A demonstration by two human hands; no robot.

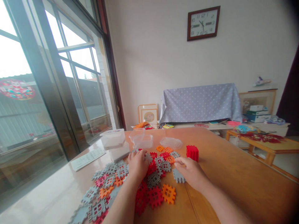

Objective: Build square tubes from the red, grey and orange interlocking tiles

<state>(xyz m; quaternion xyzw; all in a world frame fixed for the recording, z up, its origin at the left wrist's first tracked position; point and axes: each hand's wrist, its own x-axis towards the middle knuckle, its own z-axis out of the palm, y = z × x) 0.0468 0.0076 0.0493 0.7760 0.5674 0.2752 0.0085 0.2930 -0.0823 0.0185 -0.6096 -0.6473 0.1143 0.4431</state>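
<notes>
While the left hand (137, 166) sits over the upper part of the tile pile (154, 179), the right hand (190, 170) is at the gray stack (178, 176), right of the pile. Left grip: fingers bent down among the tiles, a gray one by the fingertips; can't tell if it's held. Right grip: thumb and fingers nearly together, just above the gray stack; can't tell if anything's pinched. Pile is red, gray and orange plastic tiles, spread loose on the wooden counter (224, 177), mostly left of center. Orange tile (168, 194) flat at its near right edge. Red stack (192, 153) stands just beyond the right hand. Far side: clear tub (144, 142), clear lid (171, 142), white box (113, 138). Printed sheet (87, 159) at left.
</notes>
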